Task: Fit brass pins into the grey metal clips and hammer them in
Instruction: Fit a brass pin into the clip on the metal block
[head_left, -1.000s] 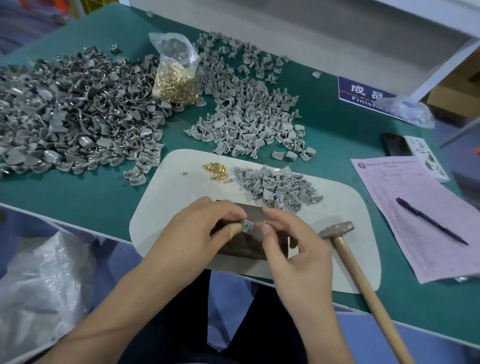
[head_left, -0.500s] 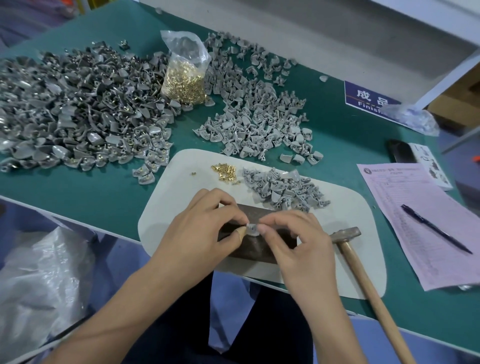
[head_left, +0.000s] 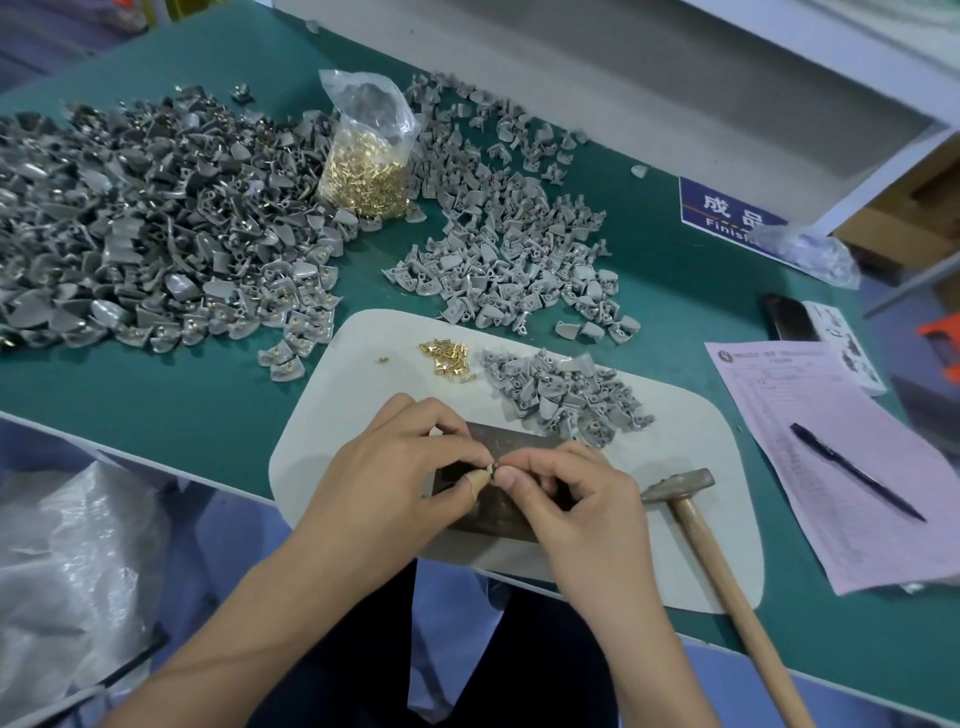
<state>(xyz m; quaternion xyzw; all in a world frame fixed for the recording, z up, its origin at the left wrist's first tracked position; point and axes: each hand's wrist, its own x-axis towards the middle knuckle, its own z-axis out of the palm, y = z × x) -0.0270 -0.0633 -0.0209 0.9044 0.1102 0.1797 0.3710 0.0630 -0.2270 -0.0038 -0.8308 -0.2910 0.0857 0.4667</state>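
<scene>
Far to the left of the fingers lies a big heap of grey metal clips with brass pins showing on the green table top. Behind the fingers stands a clear plastic bag of brass pins, and right of it spreads a second pile of plain grey clips. The person's left hand and right hand meet over a dark metal block on a pale rounded mat. Both hands have curled fingers pinching one tiny grey clip between their tips; it is mostly hidden. Just behind the fingers sit a few loose brass pins and a small heap of grey clips. Right of the fingers rests a wooden-handled hammer, then a pink paper form with a dark pen.
</scene>
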